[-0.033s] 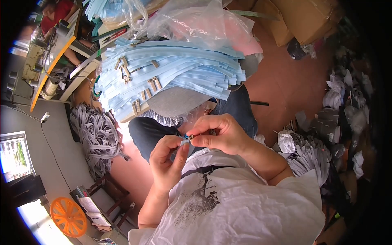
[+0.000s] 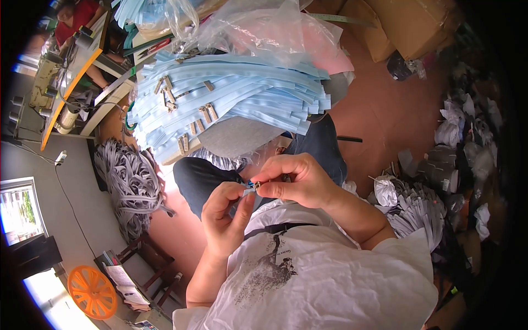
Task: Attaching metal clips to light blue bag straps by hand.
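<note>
Metal slider [image 2: 256, 186]: pinched between both hands.
Left hand [image 2: 224, 219]: fingers pinching it.
Right hand [image 2: 297, 179]: gripping above.
Blue zipper stack [image 2: 242, 91]: beyond the slider.

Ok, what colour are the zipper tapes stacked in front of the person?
Light blue: the stack of zipper tapes carries metal sliders, seen best in the head view.

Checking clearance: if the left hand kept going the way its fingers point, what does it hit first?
Almost at once the right hand: the left hand points up and right, both pinching a small metal slider on pale blue tape. Depth looks shared, though one view can't confirm.
</note>
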The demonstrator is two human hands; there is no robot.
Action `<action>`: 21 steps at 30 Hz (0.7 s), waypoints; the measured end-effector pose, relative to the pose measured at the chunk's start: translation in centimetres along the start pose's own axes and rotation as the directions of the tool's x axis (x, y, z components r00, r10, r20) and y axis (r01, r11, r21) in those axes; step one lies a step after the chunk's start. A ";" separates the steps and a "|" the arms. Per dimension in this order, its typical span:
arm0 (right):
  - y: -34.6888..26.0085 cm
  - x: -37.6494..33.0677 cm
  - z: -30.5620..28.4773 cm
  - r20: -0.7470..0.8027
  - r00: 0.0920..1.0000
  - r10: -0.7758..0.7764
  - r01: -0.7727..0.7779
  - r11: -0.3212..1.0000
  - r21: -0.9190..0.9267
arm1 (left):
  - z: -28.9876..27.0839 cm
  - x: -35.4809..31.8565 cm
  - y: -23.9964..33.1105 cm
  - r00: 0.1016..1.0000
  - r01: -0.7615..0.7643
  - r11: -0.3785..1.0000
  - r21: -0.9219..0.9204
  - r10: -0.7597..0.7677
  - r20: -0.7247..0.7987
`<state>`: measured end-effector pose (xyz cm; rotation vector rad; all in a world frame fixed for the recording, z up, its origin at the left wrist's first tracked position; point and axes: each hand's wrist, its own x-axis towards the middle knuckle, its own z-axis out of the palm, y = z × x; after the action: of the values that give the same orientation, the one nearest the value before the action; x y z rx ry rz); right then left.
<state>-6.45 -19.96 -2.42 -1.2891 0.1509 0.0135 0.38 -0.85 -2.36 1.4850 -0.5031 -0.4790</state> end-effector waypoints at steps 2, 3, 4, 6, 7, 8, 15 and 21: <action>0.2 0.1 0.0 0.014 0.998 -0.058 0.058 0.998 -0.031 | 0.0 0.0 0.0 1.000 -0.009 1.000 0.027 0.009 0.000; 0.0 0.1 -0.1 0.015 0.998 -0.057 0.058 0.998 -0.031 | 0.0 0.0 0.0 1.000 -0.008 1.000 0.027 0.008 -0.001; -0.4 0.1 -0.1 0.017 1.000 -0.008 0.008 0.999 -0.041 | -0.1 0.0 0.0 1.000 -0.015 0.999 0.038 0.014 0.002; -0.5 0.1 -0.1 0.019 0.999 0.042 -0.041 0.998 -0.050 | -0.1 0.1 0.0 1.000 -0.021 0.999 0.049 0.020 0.006; -0.4 0.2 -0.1 0.024 1.000 0.000 0.001 0.998 -0.059 | -0.1 0.1 0.1 1.000 -0.020 0.998 0.056 0.020 0.010; -0.2 0.2 -0.1 0.029 0.999 -0.042 0.044 0.997 -0.068 | -0.1 0.1 0.1 1.000 -0.020 0.998 0.062 0.019 0.015; 0.1 0.4 -0.2 0.050 0.993 -0.109 0.113 0.990 -0.084 | -0.3 0.0 0.0 1.000 0.020 0.999 0.043 -0.021 0.013; 0.2 0.6 -0.4 0.084 0.970 -0.228 0.241 0.944 -0.227 | -0.2 -0.1 0.2 0.999 0.049 0.998 0.033 -0.049 -0.007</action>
<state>-5.91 -20.31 -2.76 -1.5364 -0.0564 -0.1401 0.39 -0.64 -2.15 1.5329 -0.4724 -0.5067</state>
